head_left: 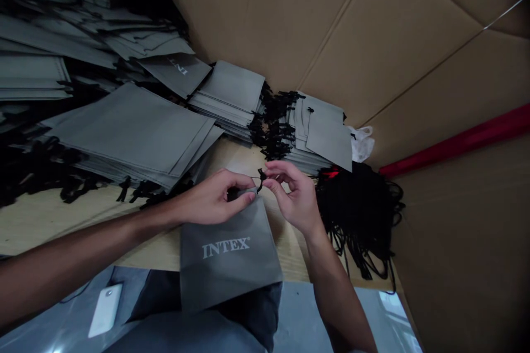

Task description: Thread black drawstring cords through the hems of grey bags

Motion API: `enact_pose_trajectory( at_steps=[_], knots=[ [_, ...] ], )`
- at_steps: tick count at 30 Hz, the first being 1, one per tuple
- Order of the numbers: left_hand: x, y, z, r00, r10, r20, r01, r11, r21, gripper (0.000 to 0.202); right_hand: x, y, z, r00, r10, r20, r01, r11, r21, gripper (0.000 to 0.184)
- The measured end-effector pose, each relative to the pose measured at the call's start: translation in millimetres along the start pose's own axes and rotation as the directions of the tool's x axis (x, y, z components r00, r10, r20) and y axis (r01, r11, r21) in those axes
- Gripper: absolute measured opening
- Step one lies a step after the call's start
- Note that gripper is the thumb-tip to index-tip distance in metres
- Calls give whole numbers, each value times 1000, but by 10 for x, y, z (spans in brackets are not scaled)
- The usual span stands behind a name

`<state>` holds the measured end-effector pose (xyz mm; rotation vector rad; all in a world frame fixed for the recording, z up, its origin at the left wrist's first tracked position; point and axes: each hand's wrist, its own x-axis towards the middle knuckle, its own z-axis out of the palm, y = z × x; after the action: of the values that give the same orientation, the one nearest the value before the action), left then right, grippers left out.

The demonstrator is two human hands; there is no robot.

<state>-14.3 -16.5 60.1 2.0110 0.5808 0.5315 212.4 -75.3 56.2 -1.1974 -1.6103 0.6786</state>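
Observation:
A grey fabric pouch (232, 265) printed INTEX hangs over the front edge of the table, in front of my lap. My left hand (219, 196) pinches its top right corner between thumb and fingers. At that corner a short black cord (260, 176) with a knot-like end sticks up. My right hand (292, 193) is closed at the cord, thumb and forefinger meeting on it. Just right of my right hand lies a heap of black cords (360, 215) with loops trailing over the table edge.
Stacks of grey pouches (128, 127) with black cord ends cover the left side and back, including another stack (323, 127) beyond my right hand. A white plastic bag (362, 143) sits by the cardboard wall (331, 27). A red strip (455, 143) crosses the right. Below lies a white phone-like object (105, 309).

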Motion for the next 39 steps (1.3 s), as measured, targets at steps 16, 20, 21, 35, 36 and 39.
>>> enact_pose_trajectory(
  at_steps=[16, 20, 21, 35, 36, 39],
  knots=[
    [-17, -8, 67, 934, 28, -356, -142, 943, -300, 20, -16, -102, 81, 953, -301, -41, 291, 943, -158, 15],
    [0, 25, 48, 951, -10, -309, -111, 921, -372, 17, -6, -119, 102, 905, -423, -50, 401, 887, -230, 18],
    [7, 27, 42, 957, -24, -288, -101, 905, -413, 19, -7, -114, 106, 899, -434, -60, 408, 880, -244, 18],
    [49, -46, -1, 998, -55, -41, 36, 933, -358, 31, 12, -78, 66, 968, -236, -90, 228, 969, -90, 9],
    [46, -53, -4, 999, -51, -17, 43, 951, -305, 33, 14, -70, 59, 973, -215, -84, 210, 975, -70, 10],
    [26, -56, -5, 999, -27, -23, 24, 990, -136, 37, 24, -82, 23, 984, -174, 32, 175, 984, -31, 23]
  ],
)
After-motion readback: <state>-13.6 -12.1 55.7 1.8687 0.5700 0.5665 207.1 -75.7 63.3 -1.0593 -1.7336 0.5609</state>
